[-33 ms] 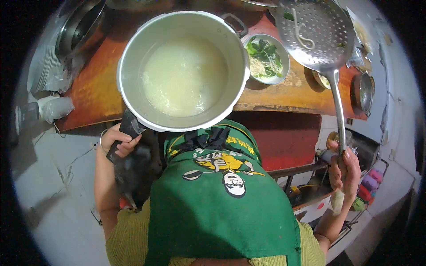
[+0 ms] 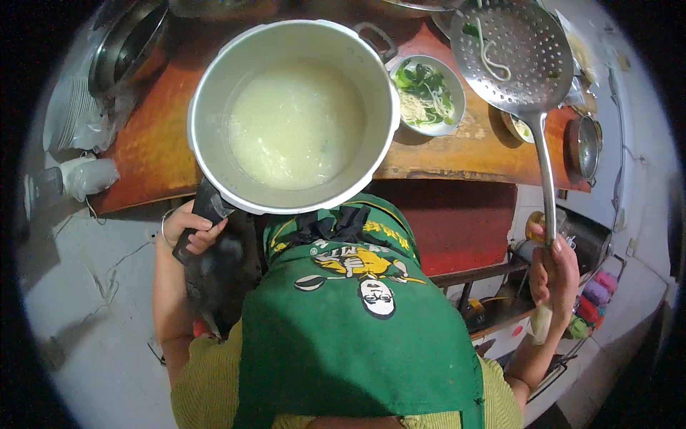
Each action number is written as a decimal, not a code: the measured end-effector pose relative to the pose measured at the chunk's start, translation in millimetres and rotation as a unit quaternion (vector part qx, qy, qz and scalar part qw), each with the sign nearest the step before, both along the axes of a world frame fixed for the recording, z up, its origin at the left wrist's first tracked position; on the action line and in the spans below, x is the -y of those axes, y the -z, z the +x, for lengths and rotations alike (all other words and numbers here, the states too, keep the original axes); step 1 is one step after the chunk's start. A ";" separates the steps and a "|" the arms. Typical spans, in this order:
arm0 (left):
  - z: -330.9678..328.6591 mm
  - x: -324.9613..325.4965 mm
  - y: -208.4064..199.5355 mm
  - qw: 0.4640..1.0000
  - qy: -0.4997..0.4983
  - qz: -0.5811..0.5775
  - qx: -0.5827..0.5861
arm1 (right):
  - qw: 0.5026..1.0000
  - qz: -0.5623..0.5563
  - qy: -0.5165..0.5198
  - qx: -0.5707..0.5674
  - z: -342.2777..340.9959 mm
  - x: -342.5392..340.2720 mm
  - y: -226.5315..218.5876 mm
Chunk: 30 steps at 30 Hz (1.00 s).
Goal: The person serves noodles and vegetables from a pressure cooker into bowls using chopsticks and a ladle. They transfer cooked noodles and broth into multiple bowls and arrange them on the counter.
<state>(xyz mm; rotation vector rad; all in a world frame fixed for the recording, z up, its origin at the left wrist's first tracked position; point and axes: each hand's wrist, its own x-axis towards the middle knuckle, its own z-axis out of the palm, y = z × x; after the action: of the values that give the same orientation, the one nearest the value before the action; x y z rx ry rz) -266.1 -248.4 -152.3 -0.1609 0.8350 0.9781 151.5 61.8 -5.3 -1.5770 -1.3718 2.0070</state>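
My left hand (image 2: 192,230) is closed round the black handle (image 2: 208,207) of a large silver metal pot (image 2: 202,154). Cloudy, pale yellowish liquid (image 2: 296,125) fills its lower part. My right hand (image 2: 555,277) grips the long handle of a perforated metal skimmer (image 2: 532,68), whose round head is up at the right, above the table. A pale noodle strand (image 2: 493,64) and bits of green leaf cling to the skimmer. Between pot and skimmer, a white bowl (image 2: 461,107) holds noodles and leafy greens (image 2: 421,82).
The orange-brown wooden table (image 2: 486,154) has a worn front edge. Partly behind the skimmer sits a smaller bowl (image 2: 516,129), with a metal bowl (image 2: 584,148) at the right end. Metal basins (image 2: 128,46) and stacked plates in plastic (image 2: 70,121) stand at the left.
The skimmer has shifted very slightly to the right. The pot and both grips look nearly the same.
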 end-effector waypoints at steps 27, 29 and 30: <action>-9.2 -44.7 31.1 0.988 0.084 0.118 0.046 | 0.777 0.484 -0.372 0.152 -106.3 29.9 72.0; 1.1 -48.4 41.8 0.995 0.014 0.074 0.065 | 0.772 0.490 -0.381 0.135 -118.1 17.8 76.5; 7.0 -50.8 47.8 0.996 -0.025 0.050 0.073 | 0.768 0.497 -0.385 0.122 -122.2 12.1 82.6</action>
<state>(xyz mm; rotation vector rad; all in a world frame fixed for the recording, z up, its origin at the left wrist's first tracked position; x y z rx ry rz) -259.1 -197.6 -200.0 -0.1651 0.6489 1.0402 29.3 49.8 -88.0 -0.7885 -2.8364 0.8421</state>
